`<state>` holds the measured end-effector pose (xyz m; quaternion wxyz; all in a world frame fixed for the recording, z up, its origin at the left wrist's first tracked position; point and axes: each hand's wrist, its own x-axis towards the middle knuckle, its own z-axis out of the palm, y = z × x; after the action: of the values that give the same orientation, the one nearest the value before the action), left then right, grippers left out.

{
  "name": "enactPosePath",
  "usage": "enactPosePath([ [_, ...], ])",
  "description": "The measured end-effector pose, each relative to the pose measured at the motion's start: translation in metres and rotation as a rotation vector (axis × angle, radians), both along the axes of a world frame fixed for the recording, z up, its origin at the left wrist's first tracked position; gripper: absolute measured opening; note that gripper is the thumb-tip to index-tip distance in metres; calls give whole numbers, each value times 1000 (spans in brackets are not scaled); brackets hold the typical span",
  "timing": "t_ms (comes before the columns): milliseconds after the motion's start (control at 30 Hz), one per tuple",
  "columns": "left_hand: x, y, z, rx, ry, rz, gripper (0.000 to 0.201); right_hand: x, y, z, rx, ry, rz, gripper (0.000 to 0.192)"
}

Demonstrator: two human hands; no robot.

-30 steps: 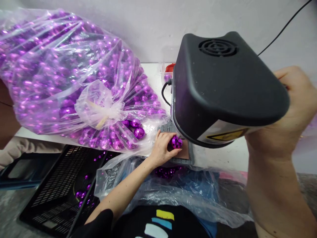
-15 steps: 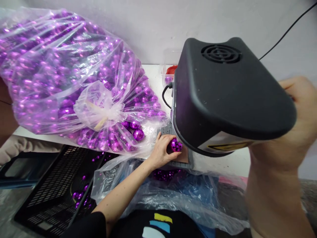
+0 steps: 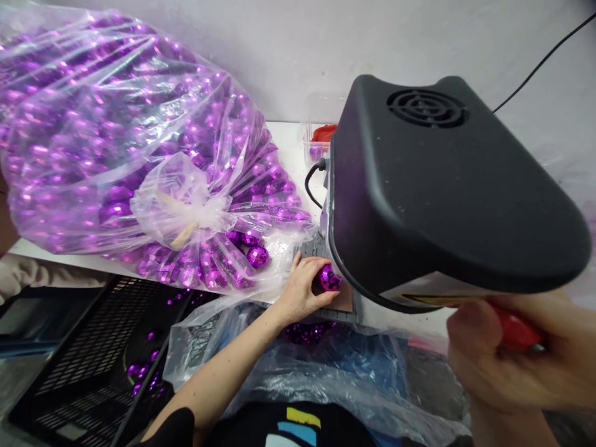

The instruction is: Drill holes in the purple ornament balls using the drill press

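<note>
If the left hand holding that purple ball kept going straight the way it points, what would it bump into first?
Probably the machine: the left hand points right, pressing the purple ball toward the base under the black housing. Depth is hard to judge.

White table: bagged purple balls, black machine, small clear tub.

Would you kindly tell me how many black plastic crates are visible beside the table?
1: a black slatted crate sits low at the left, under the table edge, with a few purple balls inside. Plastic sheeting may hide others.
</note>
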<state>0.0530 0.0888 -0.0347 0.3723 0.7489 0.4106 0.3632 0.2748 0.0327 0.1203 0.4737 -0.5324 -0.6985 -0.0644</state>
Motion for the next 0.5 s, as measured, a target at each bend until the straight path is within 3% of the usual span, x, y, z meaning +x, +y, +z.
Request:
enactPosePath([
  [133,0,0,1,4,-15,-10,52,-4,-15,-13,20,-115,-54,9],
  [300,0,-1,1,-6,-1,0,52,-6,-22,-34,25,-82,-56,7],
  [500,-1,-3,-4,12,16,17,55,-5,-23,-46,27,-41,-62,4],
])
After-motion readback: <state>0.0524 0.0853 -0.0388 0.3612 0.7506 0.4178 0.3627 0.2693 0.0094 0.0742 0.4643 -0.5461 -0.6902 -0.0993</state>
